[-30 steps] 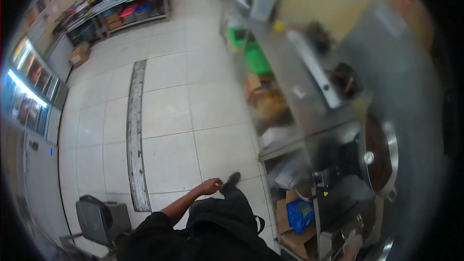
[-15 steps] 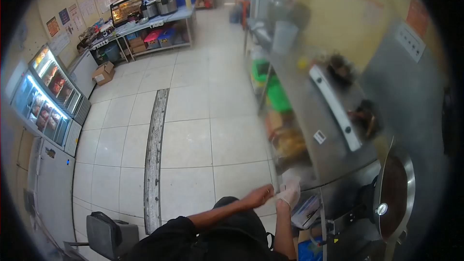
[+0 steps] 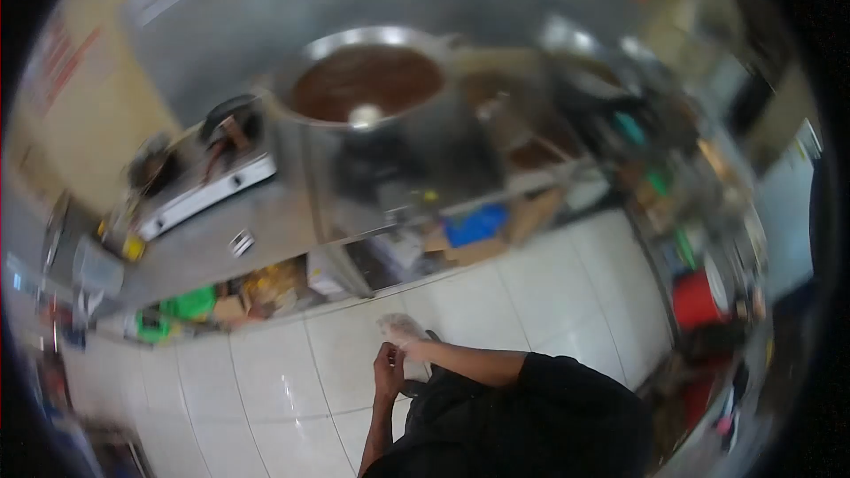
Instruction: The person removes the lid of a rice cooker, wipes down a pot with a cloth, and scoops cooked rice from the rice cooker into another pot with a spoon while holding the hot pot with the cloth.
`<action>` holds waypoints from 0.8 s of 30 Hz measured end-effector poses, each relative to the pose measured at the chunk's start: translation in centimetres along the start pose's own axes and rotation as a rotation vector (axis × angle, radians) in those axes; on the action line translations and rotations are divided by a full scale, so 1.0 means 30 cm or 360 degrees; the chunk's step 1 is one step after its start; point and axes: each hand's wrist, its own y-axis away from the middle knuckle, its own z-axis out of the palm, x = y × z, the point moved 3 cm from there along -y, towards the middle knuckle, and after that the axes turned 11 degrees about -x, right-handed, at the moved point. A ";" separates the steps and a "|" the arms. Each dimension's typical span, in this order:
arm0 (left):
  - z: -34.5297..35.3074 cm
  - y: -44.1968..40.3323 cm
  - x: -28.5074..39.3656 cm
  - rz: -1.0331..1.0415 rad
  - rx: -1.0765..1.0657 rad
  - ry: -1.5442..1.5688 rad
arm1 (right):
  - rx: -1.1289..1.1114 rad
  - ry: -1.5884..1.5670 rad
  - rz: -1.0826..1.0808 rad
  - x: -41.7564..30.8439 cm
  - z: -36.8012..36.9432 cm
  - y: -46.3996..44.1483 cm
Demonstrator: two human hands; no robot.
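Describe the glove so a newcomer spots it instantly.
Start at the big round metal pan, top centre. Below it, over the pale tiled floor, the left hand meets the right hand. The glove is the thin, whitish film on the right; the left is bare.

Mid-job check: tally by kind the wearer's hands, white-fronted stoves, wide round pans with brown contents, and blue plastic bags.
Hands: 2 (bare left hand, gloved right hand)
White-fronted stove: 1
Wide round pan: 1
Blue plastic bag: 1
Total: 5
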 end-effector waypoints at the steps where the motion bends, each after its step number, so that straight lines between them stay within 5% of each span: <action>1: 0.054 -0.030 0.012 -0.0021 -0.0019 -0.0013 | 0.0028 -0.0063 0.0006 -0.008 -0.053 0.077; 2: 0.124 -0.047 0.055 0.0015 -0.0094 -0.0028 | 0.0052 -0.0139 0.0005 -0.004 -0.098 0.166; 4: 0.221 -0.075 0.133 0.0007 -0.0312 -0.0905 | 0.0078 -0.0294 -0.0025 -0.011 -0.159 0.329; 9: 0.630 -0.216 0.120 0.0112 -0.0672 -0.1272 | 0.0202 -0.0534 -0.0150 0.024 -0.416 0.644; 13: 1.144 -0.356 0.203 0.0192 -0.0806 -0.1442 | 0.0426 -0.0548 -0.0171 0.163 -0.802 0.915; 19: 1.982 -0.385 0.383 0.0518 -0.1126 -0.1287 | 0.0905 -0.0304 0.0323 0.648 -1.387 1.326; 22: 2.284 -0.394 0.458 0.0404 -0.1303 -0.1187 | 0.0979 0.0340 0.0359 0.559 -1.547 1.613; 24: 2.435 -0.457 0.489 0.0371 -0.1296 -0.1264 | 0.1489 0.0555 0.0091 0.314 -1.556 1.826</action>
